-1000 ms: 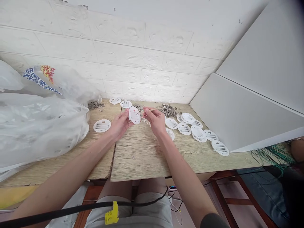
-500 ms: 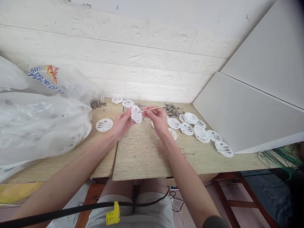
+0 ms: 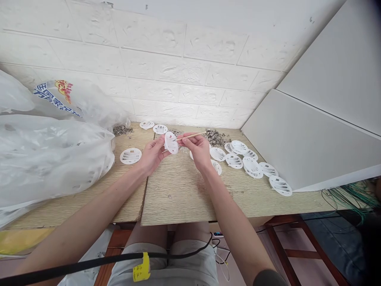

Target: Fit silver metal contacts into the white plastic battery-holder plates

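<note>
Stick — left tip too small to make out; plastic bag — cut off left.

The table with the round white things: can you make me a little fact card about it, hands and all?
Left hand: holds a white disc, tilted
Right hand: holds a thin stick, one end close to that disc
Other discs: on the table, mostly to the right, some overlapping
Small grey bits: heaped near the wall
Far left: plastic bags
Far right: green wires
</note>
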{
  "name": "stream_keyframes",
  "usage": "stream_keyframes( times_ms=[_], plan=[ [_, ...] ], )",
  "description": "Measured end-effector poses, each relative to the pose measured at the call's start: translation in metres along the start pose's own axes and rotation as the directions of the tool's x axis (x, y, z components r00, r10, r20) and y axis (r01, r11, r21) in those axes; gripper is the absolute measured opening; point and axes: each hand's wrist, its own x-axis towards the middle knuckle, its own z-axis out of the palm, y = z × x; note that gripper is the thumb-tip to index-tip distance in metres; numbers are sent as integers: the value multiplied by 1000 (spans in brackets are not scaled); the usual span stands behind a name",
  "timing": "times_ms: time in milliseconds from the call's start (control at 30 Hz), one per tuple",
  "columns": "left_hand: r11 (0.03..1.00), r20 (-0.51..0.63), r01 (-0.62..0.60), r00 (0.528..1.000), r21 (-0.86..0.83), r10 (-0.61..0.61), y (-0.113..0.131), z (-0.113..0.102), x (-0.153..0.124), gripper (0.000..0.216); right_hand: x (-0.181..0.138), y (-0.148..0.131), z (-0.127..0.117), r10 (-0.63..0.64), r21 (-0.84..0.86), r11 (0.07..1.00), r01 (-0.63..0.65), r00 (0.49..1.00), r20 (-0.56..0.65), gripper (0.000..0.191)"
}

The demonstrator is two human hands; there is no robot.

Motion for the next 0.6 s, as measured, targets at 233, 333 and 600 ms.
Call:
stream_keyframes(
  times_ms=[233,333,600],
  plan=[
    [1000,-31,23,999,-17,-23,1,2,0,42,1,3,-1,0,52,999,1,1000,-18,30],
    [1000,-39,19,999,-20,-19,0,2,0,42,1,3,-1,0,63,998,1,1000,-16,30],
    [1000,-23,18,1000,-2,-18,-2,-1,0,41,-1,1,0,8,33,999,-7,1000,-17,31]
  ],
)
